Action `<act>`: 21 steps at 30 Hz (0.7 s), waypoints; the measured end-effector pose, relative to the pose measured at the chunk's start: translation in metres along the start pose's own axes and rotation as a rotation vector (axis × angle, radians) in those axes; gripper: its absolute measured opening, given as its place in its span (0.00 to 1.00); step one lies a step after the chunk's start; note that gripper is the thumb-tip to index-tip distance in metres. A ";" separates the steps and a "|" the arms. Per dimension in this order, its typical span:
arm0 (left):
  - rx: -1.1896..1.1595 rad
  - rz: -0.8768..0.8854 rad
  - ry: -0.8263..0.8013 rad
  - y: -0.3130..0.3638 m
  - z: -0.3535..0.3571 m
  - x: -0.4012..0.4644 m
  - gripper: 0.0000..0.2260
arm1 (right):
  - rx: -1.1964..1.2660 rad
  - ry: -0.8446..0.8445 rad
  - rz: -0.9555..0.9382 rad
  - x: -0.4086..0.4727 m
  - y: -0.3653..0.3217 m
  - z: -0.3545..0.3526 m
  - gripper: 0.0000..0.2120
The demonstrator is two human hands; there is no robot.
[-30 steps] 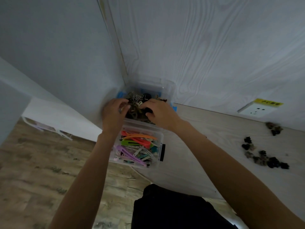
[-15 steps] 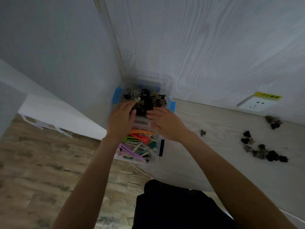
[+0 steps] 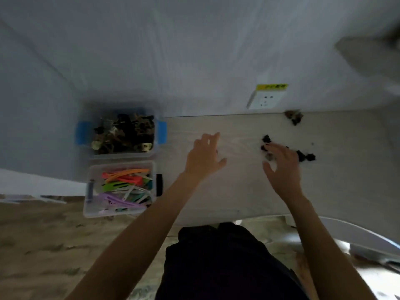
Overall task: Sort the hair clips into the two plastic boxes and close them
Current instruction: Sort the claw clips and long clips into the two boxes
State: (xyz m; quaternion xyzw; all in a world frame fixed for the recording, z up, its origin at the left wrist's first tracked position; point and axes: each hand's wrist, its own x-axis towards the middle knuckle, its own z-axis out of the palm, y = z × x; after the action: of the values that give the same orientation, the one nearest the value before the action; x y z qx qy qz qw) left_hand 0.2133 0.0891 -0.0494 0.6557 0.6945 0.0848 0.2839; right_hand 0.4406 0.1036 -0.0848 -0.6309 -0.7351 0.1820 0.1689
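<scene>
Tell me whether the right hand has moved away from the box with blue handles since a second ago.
Yes. The right hand has left the box with blue handles and moved rightward along the table to the loose dark clips.

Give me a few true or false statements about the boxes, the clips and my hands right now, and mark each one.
1. Both plastic boxes have lids on. False: the far box and the near box are open.
2. The near box holds colourful clips. True.
3. Dark clips lie loose on the table. True.
4. The left hand grips a clip. False: it is open above the table.
5. The right hand is in the far box. False: it reaches to the loose clips.
</scene>
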 end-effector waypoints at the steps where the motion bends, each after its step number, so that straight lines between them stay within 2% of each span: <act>1: 0.044 -0.089 -0.078 0.005 0.009 0.007 0.38 | -0.042 -0.023 0.098 -0.001 0.025 -0.006 0.24; 4: 0.003 -0.274 -0.153 0.006 0.032 0.020 0.48 | -0.098 -0.103 0.343 0.004 0.074 -0.018 0.36; 8: -0.087 -0.268 -0.123 0.012 0.064 0.031 0.49 | -0.060 -0.278 0.489 0.021 0.102 -0.023 0.45; 12: -0.209 -0.116 -0.142 0.043 0.082 0.044 0.51 | 0.032 -0.354 0.327 0.029 0.088 -0.011 0.42; 16: -0.104 0.001 -0.171 0.077 0.098 0.062 0.58 | 0.160 -0.400 0.077 0.030 0.072 -0.004 0.35; 19: -0.014 0.017 -0.130 0.090 0.107 0.069 0.59 | 0.173 -0.249 0.040 0.055 0.083 -0.018 0.30; 21: 0.008 0.024 -0.101 0.094 0.111 0.070 0.57 | 0.083 -0.130 0.003 0.083 0.095 -0.028 0.26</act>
State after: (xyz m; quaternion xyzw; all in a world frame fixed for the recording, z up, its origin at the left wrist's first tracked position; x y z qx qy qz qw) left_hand 0.3517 0.1402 -0.1147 0.6685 0.6718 0.0523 0.3148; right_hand 0.5242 0.2001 -0.1042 -0.6113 -0.7354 0.2532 0.1464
